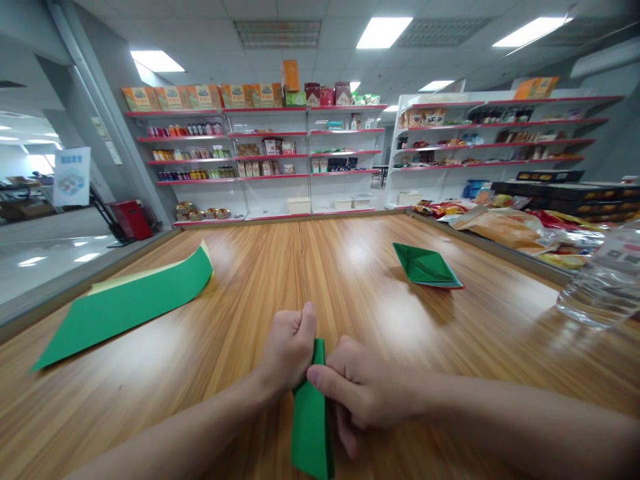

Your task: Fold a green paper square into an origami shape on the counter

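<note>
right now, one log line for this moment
left hand: pinching folded green paper | right hand: pinching it too | wooden table: green sheet, folded green boat

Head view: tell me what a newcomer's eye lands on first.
Both hands, left hand and right hand, pinch a folded green paper strip at the near middle of the wooden table. A large green paper sheet lies curled to the left, and a folded green paper boat sits farther off to the right.
</note>
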Tool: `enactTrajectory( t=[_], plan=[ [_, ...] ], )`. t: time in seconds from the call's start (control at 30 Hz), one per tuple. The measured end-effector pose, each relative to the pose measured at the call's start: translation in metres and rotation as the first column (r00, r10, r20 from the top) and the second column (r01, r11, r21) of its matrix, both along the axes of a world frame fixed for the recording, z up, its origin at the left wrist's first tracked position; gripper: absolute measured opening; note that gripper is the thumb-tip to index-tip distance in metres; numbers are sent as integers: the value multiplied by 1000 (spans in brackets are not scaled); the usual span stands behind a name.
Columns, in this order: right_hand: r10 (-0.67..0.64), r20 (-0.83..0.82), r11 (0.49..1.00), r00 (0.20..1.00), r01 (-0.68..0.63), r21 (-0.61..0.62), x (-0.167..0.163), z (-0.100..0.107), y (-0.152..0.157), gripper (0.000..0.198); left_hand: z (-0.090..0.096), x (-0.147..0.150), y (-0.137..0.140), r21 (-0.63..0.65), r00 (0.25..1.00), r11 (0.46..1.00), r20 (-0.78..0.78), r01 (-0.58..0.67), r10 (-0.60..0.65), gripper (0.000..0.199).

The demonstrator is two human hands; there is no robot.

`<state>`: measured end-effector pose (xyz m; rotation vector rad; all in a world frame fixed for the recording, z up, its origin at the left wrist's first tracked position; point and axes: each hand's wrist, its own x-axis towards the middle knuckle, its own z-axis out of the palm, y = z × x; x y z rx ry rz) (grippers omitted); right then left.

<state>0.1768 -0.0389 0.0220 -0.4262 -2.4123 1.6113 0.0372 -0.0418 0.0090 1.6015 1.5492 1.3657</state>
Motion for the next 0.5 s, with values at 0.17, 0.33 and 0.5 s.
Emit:
enactTrajectory(
  t=[0.17, 0.33, 0.5],
  plan=[
    [34, -88, 987, 996, -19, 161, 0, 6, -4, 66, -1, 5, -4, -58, 980, 987, 138, 150, -141, 47],
    [-24, 177, 997, 984, 10, 78, -4, 12, -10, 58, -3, 1, 4, -6, 994, 999, 106, 31, -30, 46],
    [59, 120, 981, 991, -80, 179, -5, 10, -15, 53, -3, 7, 5, -41, 985, 996, 154, 83, -76, 45]
  ],
)
